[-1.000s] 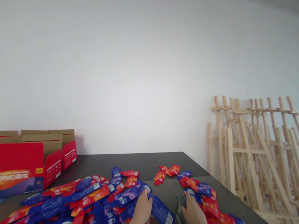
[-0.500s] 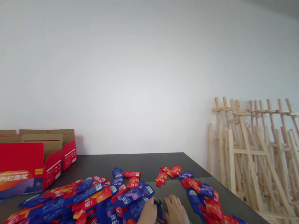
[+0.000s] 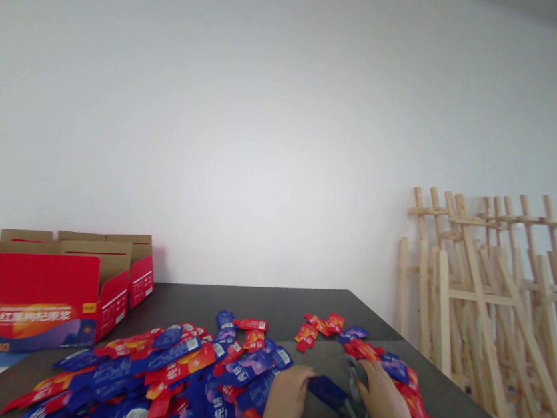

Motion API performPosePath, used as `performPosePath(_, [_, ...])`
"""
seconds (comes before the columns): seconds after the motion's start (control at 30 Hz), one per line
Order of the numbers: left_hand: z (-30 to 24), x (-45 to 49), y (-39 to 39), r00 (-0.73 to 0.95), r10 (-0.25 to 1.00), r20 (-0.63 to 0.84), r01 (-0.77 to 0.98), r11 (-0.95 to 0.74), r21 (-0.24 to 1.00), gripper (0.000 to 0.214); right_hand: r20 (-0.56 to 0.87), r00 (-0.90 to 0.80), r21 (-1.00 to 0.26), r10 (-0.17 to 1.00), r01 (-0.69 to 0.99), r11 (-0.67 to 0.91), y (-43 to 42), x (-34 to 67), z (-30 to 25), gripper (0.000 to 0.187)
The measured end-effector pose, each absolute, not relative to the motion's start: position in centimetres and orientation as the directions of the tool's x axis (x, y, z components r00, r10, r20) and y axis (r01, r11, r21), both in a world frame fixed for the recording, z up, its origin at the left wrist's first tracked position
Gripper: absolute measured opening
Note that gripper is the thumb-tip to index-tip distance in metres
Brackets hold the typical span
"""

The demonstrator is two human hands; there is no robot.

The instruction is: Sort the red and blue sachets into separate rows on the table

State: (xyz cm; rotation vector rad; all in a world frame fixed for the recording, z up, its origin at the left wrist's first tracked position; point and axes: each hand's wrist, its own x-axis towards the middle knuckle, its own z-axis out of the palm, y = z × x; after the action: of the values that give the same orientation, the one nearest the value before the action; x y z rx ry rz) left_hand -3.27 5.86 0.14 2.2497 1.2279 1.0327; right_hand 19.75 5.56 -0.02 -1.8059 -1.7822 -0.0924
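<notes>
My left hand (image 3: 284,401) pinches the near end of a dark blue sachet (image 3: 331,391) between thumb and fingertips, so it is closed on that packet. The sachet lies flat and points away from those fingers toward my right hand (image 3: 385,401). My right hand rests palm down with its fingers spread and loose, gripping nothing; its fingertips touch a grey cloth-like thing (image 3: 360,416) that lies beneath it, just beside the far end of the sachet. A red band circles that wrist.

Left of my left fingers, a large heap of red and blue sachets (image 3: 163,377) spreads over the dark table (image 3: 258,300). Beyond and right of my right fingers lies a smaller scatter of sachets (image 3: 417,406). Well off to the left stands an open red carton (image 3: 26,301). Far to the right, wooden frames (image 3: 495,294) lean against the white wall.
</notes>
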Motion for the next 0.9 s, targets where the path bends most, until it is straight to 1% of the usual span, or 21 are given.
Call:
performPosePath(0.03, [0.3, -3.3, 5.7, 0.430, 0.785, 0.446, 0.584, -0.618, 0.526, 0.034, 0.458, 0.079, -0.368, 0.886, 0.924, 0.108, 5.4, 19.4, 0.7, 0.037])
performPosePath(0.07, [0.4, -3.4, 5.5, 0.505, 0.744, 0.438, 0.600, -0.667, 0.441, 0.033, 0.461, 0.043, -0.373, 0.886, 0.915, 0.150, 5.1, 18.9, 1.3, 0.038])
performPosePath(0.13, [0.2, -3.5, 5.4, 0.618, 0.687, 0.382, 0.614, -0.726, 0.310, 0.028, 0.440, -0.084, -0.368, 0.894, 0.891, 0.265, 4.4, 17.5, 1.8, 0.037])
performPosePath(0.23, [-0.4, -3.6, 5.6, 0.684, 0.658, 0.313, 0.631, -0.750, 0.198, 0.023, 0.360, -0.280, -0.328, 0.890, 0.855, 0.402, 3.4, 14.6, 0.8, 0.034])
performPosePath(0.3, [-0.8, -3.7, 5.9, 0.692, 0.671, 0.266, 0.658, -0.738, 0.152, 0.022, 0.315, -0.294, -0.276, 0.902, 0.881, 0.383, 3.0, 12.9, -0.5, 0.028])
performPosePath(0.4, [-1.2, -3.7, 6.2, 0.695, 0.688, 0.210, 0.680, -0.723, 0.117, 0.022, 0.314, -0.232, -0.209, 0.921, 0.929, 0.305, 3.1, 11.8, -1.9, 0.026])
performPosePath(0.57, [-1.1, -3.8, 6.4, 0.696, 0.677, 0.237, 0.672, -0.731, 0.115, 0.024, 0.362, -0.096, -0.167, 0.927, 0.972, 0.166, 3.7, 14.3, -2.1, 0.029])
performPosePath(0.67, [-0.6, -4.0, 6.4, 0.683, 0.682, 0.260, 0.678, -0.725, 0.121, 0.025, 0.344, 0.009, -0.183, 0.939, 0.981, 0.058, 4.0, 17.3, -2.4, 0.029])
performPosePath(0.77, [0.0, -4.3, 6.4, 0.651, 0.710, 0.267, 0.711, -0.694, 0.113, 0.026, 0.312, 0.094, -0.260, 0.946, 0.966, -0.010, 3.9, 19.4, -2.8, 0.027])
performPosePath(0.83, [0.3, -4.4, 6.4, 0.622, 0.727, 0.289, 0.736, -0.670, 0.102, 0.026, 0.328, 0.096, -0.325, 0.940, 0.946, 0.017, 3.5, 19.3, -2.7, 0.028])
performPosePath(0.9, [0.4, -4.1, 6.3, 0.613, 0.732, 0.298, 0.744, -0.661, 0.093, 0.024, 0.362, 0.006, -0.369, 0.932, 0.919, 0.138, 3.0, 17.8, -2.2, 0.028])
